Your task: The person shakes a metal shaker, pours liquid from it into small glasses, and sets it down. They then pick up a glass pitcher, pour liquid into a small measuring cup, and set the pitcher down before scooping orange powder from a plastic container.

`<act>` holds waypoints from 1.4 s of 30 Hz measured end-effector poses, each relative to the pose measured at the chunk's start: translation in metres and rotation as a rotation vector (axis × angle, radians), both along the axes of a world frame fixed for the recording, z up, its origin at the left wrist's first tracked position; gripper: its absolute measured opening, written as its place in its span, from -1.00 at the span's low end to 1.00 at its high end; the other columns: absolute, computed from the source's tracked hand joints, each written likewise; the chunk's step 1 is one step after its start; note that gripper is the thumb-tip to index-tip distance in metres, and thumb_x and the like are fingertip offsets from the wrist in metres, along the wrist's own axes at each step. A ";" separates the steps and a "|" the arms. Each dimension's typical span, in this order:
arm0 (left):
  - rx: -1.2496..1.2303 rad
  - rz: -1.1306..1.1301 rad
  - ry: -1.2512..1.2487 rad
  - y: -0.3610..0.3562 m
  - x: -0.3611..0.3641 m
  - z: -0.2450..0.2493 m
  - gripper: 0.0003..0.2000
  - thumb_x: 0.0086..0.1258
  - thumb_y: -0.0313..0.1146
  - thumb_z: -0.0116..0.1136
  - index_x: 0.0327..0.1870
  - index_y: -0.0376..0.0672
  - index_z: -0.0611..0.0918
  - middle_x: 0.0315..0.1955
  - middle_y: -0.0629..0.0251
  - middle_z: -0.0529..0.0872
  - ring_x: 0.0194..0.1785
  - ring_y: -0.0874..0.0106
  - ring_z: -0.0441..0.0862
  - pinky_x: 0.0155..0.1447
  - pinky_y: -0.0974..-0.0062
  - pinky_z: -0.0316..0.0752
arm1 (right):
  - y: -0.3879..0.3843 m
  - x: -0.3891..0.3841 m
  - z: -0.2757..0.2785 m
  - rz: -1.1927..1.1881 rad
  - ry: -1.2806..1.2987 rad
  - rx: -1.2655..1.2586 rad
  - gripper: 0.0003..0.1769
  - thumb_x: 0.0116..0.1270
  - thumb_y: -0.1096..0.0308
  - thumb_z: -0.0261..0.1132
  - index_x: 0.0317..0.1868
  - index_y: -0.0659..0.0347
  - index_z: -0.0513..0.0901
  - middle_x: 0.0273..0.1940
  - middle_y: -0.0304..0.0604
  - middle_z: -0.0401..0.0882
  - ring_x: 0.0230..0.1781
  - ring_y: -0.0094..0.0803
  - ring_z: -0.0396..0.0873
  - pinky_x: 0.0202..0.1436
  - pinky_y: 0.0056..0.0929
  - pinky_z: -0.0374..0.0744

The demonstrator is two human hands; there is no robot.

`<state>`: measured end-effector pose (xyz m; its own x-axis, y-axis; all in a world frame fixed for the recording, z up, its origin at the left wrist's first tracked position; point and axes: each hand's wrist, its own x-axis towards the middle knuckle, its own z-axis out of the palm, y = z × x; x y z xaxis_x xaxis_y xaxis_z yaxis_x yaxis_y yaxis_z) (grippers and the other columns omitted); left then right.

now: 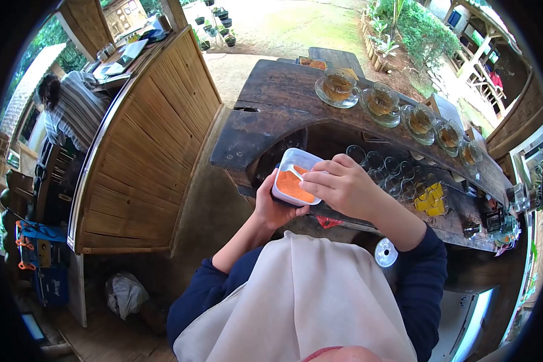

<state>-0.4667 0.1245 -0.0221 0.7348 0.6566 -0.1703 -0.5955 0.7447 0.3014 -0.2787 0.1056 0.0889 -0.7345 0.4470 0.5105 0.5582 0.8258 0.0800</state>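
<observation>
My left hand (269, 204) is wrapped round the side and underside of a white plastic tub (302, 158). Orange powder (291, 184) fills much of the tub. Above its right side, my right hand (336, 183) pinches a small white spoon (294, 171), whose bowl end is at the powder. Beyond both hands, on the dark wooden counter (271, 90), stands a row of glass cups on saucers with amber liquid, the leftmost cup (338, 84) being the farthest from me.
Several clear glasses (392, 169) stand on the shelf under the counter, beside a yellow item (429, 199). To the left is a bamboo-faced counter (151, 139), with a person in a striped top (78, 108) behind it. A whitish plastic bag (125, 294) lies on the floor.
</observation>
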 end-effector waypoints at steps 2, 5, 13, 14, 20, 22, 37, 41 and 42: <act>0.015 0.014 0.003 0.001 -0.003 0.001 -0.39 0.39 0.21 -0.26 0.26 -0.08 0.37 0.07 0.13 0.52 0.02 0.22 0.57 -0.12 0.21 0.63 | 0.002 -0.004 -0.008 0.007 -0.003 -0.012 -0.80 0.09 0.33 0.24 -0.24 0.07 0.65 -0.18 -0.40 0.61 -0.09 -0.51 0.54 -0.01 -0.43 0.39; 0.051 0.025 -0.017 0.005 -0.008 0.000 -0.39 0.39 0.21 -0.25 0.26 -0.08 0.36 0.07 0.13 0.52 0.02 0.22 0.57 -0.12 0.21 0.63 | 0.000 -0.009 -0.012 0.010 -0.006 -0.015 -0.80 0.07 0.32 0.25 -0.25 0.07 0.66 -0.19 -0.39 0.61 -0.09 -0.52 0.54 -0.02 -0.43 0.39; 0.067 0.046 -0.029 0.007 -0.007 0.005 -0.38 0.40 0.20 -0.25 0.26 -0.12 0.35 0.07 0.13 0.52 0.02 0.22 0.58 -0.16 0.20 0.62 | 0.000 -0.008 0.005 -0.036 0.027 0.029 -0.78 0.05 0.34 0.28 -0.23 0.07 0.69 -0.20 -0.40 0.64 -0.11 -0.52 0.54 -0.03 -0.42 0.37; 0.070 0.054 -0.024 0.007 -0.007 0.007 -0.38 0.40 0.20 -0.25 0.26 -0.12 0.35 0.07 0.13 0.52 0.02 0.21 0.58 -0.17 0.20 0.63 | 0.002 -0.009 0.003 -0.039 0.030 0.035 -0.78 0.05 0.34 0.28 -0.23 0.07 0.69 -0.19 -0.41 0.64 -0.11 -0.52 0.53 -0.03 -0.42 0.37; 0.104 0.051 -0.001 0.009 -0.010 0.007 -0.37 0.38 0.20 -0.24 0.27 -0.11 0.36 0.08 0.14 0.52 0.04 0.22 0.57 -0.15 0.20 0.62 | -0.002 -0.011 -0.001 -0.010 0.056 0.024 -0.78 0.06 0.35 0.27 -0.23 0.07 0.68 -0.18 -0.42 0.64 -0.11 -0.53 0.52 -0.03 -0.40 0.36; 0.080 0.056 0.036 0.008 -0.009 0.009 -0.38 0.38 0.20 -0.23 0.26 -0.11 0.36 0.08 0.14 0.52 0.05 0.23 0.57 -0.14 0.20 0.62 | -0.001 -0.009 0.001 0.001 0.065 0.010 -0.78 0.06 0.35 0.27 -0.22 0.08 0.68 -0.17 -0.42 0.64 -0.11 -0.53 0.52 -0.03 -0.39 0.35; 0.096 0.181 0.156 0.008 -0.001 -0.002 -0.43 0.35 0.12 -0.13 0.23 -0.08 0.40 0.11 0.19 0.51 0.14 0.27 0.48 0.05 0.13 0.44 | 0.006 -0.001 -0.002 -0.153 0.029 -0.221 -0.82 0.09 0.44 0.21 -0.26 0.20 0.64 -0.29 -0.23 0.62 -0.24 -0.37 0.58 -0.08 -0.35 0.37; 0.114 0.166 0.156 0.007 0.001 -0.008 -0.43 0.34 0.11 -0.11 0.24 -0.09 0.39 0.14 0.18 0.50 0.17 0.24 0.46 0.08 0.11 0.43 | 0.009 -0.002 0.001 -0.101 0.068 -0.352 -0.85 0.09 0.47 0.20 -0.30 0.24 0.62 -0.33 -0.17 0.60 -0.29 -0.29 0.59 -0.14 -0.34 0.39; 0.113 0.164 0.156 0.007 0.001 -0.009 -0.43 0.34 0.11 -0.11 0.24 -0.09 0.39 0.14 0.18 0.50 0.17 0.24 0.46 0.08 0.11 0.43 | 0.009 -0.002 0.002 -0.081 0.065 -0.382 -0.87 0.09 0.47 0.20 -0.33 0.25 0.61 -0.34 -0.15 0.59 -0.30 -0.28 0.59 -0.16 -0.34 0.40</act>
<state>-0.4655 0.1313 -0.0314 0.5875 0.7860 -0.1922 -0.6452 0.5984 0.4750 -0.2811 0.1150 0.0905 -0.6606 0.6690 0.3407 0.6165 0.7424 -0.2624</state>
